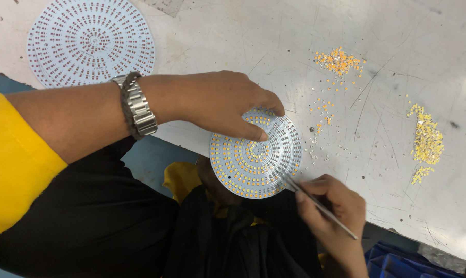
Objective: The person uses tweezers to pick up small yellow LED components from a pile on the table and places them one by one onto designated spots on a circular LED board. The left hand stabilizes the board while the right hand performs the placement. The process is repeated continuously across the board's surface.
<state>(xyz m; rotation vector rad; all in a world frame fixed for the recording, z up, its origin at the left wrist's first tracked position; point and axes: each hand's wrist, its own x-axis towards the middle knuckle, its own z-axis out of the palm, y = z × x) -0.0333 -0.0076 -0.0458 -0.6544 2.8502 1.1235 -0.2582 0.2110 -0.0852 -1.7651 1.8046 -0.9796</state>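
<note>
1. The left hand (pixel 217 103) lies palm-down on the upper left part of a round circuit board (pixel 256 154), fingers spread and curved over its rim, the thumb tip pressed flat on the board's face.
2. The round circuit board sits at the near edge of the table (pixel 397 31), partly overhanging it above the person's lap. Its face is turned up, covered in rings of small yellow and white parts around a centre cluster.
3. The right hand (pixel 333 213) pinches a pair of thin metal tweezers (pixel 318 203) between thumb and forefingers, the other fingers curled in.
4. The tweezers' long axis runs diagonally: the tip points up and to the left, touching the lower right part of the board, and the back end points down and to the right, past the hand.
5. A metal wristwatch (pixel 137 105) sits on the left wrist, and a yellow sleeve (pixel 11 159) covers the upper arm.
6. A second round board (pixel 91 41), pale and without yellow parts, lies flat at the table's far left, well apart from the hands.
7. Loose small yellow parts lie in two heaps to the right: an orange-yellow pile (pixel 338 62) further back and a paler pile (pixel 426 144) towards the right edge, with scattered bits between them and the board.
</note>
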